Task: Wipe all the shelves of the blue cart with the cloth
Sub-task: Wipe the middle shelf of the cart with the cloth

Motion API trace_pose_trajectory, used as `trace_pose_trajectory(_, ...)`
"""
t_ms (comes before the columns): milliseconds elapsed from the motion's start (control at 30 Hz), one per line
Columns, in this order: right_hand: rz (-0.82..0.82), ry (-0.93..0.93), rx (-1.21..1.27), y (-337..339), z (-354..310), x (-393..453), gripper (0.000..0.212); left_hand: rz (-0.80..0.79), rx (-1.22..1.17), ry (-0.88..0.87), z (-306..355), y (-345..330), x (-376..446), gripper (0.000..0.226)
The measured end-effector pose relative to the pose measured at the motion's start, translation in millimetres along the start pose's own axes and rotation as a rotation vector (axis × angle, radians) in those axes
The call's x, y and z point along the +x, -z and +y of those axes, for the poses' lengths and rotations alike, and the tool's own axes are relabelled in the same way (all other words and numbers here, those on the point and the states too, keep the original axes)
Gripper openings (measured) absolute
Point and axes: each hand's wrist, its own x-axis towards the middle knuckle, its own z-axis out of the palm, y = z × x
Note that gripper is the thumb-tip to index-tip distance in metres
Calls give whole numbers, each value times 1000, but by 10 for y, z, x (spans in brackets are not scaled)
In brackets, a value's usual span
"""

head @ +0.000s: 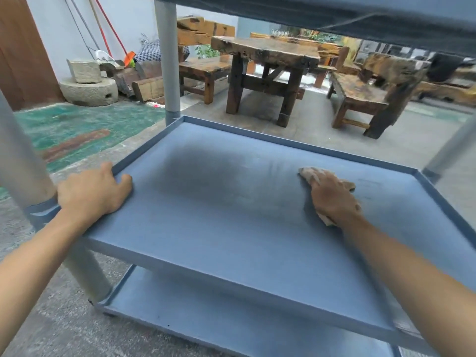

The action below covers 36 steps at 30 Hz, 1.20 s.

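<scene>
The blue cart's middle shelf (231, 228) fills the view, with a raised rim and a darker patch at its centre. My right hand (332, 197) lies flat on the right part of this shelf and presses a tan cloth (309, 173) against it; the cloth shows beyond the fingers and under the wrist. My left hand (92, 189) grips the shelf's left rim by the near-left grey post (23, 161). The top shelf's underside (334, 14) crosses overhead. Below, the bottom shelf (206, 318) is partly visible.
A grey post (168, 60) stands at the shelf's far-left corner. Beyond the cart are a heavy wooden table (268, 52), wooden benches (360, 94), stone blocks (87, 91) and leaning poles at the back left. Concrete floor with a green painted patch (77, 127) surrounds the cart.
</scene>
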Motion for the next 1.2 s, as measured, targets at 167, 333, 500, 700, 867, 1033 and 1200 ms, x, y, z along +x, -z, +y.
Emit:
trace_pose_trajectory(167,35,-131,-108,584,1346,-438,48,-6,-39,-28,13,-26,39,55)
trace_pose_trajectory(333,71,-264,-70,725,1778,-541,49,19,-36,-10,13,8,15,53)
trace_pose_trajectory(500,80,-363,-167,585,1860,-312,45,40,-50,50,131,114,-90,44)
trace_pose_trajectory(700,72,-347,-72,367,1194,-189,40,53,-109,51,199,181,-168,52)
trace_pose_trajectory(867,-23,-10,-93,-105,-433,-143,39,124,-91,-1,207,150,-209,63)
trace_pose_trajectory(1033,-107,240,73,-694,-2056,-172,42,142,-120,-170,211,162,-223,47)
trace_pose_trajectory(1200,-153,291,61,-885,-2570,-204,45,63,-139,-175,147,178,-203,43)
